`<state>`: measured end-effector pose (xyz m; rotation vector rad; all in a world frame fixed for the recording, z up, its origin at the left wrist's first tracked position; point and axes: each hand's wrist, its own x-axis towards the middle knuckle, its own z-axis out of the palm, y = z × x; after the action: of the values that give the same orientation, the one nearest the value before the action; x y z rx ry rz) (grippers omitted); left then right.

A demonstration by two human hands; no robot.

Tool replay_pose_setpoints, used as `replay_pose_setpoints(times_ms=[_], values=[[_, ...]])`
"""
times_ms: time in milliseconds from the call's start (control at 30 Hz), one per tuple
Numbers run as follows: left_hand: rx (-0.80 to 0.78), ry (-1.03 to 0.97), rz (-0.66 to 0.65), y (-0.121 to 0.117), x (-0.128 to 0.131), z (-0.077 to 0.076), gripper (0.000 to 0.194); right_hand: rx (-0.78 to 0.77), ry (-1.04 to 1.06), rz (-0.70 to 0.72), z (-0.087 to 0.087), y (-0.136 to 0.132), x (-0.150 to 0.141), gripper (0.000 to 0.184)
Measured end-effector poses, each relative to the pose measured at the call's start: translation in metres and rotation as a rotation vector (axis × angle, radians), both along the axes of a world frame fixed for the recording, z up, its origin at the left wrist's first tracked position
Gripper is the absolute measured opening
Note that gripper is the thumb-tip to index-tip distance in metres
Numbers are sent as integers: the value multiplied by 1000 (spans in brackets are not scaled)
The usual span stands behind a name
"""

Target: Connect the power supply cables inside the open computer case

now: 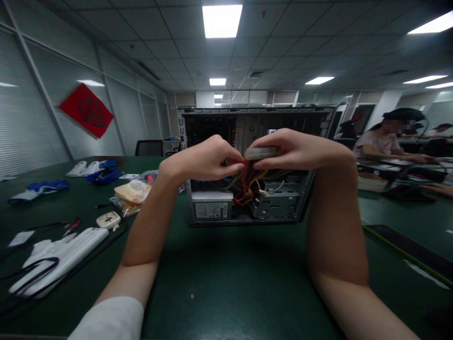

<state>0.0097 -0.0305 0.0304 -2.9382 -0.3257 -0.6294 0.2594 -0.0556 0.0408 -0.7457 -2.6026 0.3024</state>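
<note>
An open computer case [212, 208] stands on the dark green table [226, 283], its inside facing me. Both hands are raised in front of it. My right hand [297, 148] pinches a pale multi-pin power connector [261, 152] between thumb and fingers. My left hand [205, 158] is closed on the bundle of red, yellow and black wires [247, 182] that hangs from the connector down into the case. A grey power supply with a label [211, 208] sits at the case's bottom left.
To the left lie a white power strip [67, 257] with black cables, a small white device [108, 219], a plastic bag [132, 192] and blue-and-white gloves [38, 189]. A person [385, 139] works at the table on the right. A dark flat panel [406, 248] lies near the right edge.
</note>
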Motion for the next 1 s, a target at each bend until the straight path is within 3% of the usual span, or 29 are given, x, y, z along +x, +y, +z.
replay_pose_setpoints(times_ms=[167, 567, 1000], values=[[-62, -10, -59, 8, 4, -4, 24, 4, 29, -43, 0, 2, 1, 39], [4, -61, -49, 9, -3, 2, 25, -7, 78, -45, -1, 2, 5, 41], [-11, -116, -92, 25, 5, -6, 27, 3, 108, -85, -2, 2, 0, 46]])
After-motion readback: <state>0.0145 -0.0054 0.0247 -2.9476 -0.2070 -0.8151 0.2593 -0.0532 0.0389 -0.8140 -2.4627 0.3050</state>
